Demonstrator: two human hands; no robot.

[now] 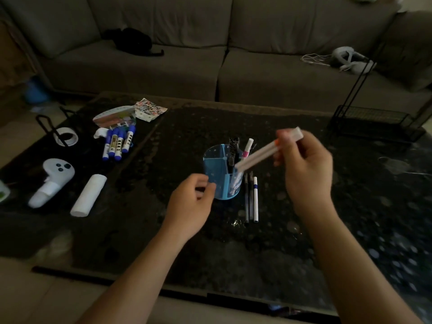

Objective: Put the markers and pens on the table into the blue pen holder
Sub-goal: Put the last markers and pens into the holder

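The blue pen holder stands mid-table with a pink-tipped marker and dark pens inside. My right hand grips white markers, slanted with their lower ends over the holder's right side. My left hand touches the holder's left wall with curled fingers. Three pens lie side by side on the table just right of the holder. Several blue-capped markers lie in a cluster at the far left.
A white controller, a white roll, a tape ring and sticker sheets lie on the dark table's left part. A black wire rack stands at the back right. A sofa runs behind.
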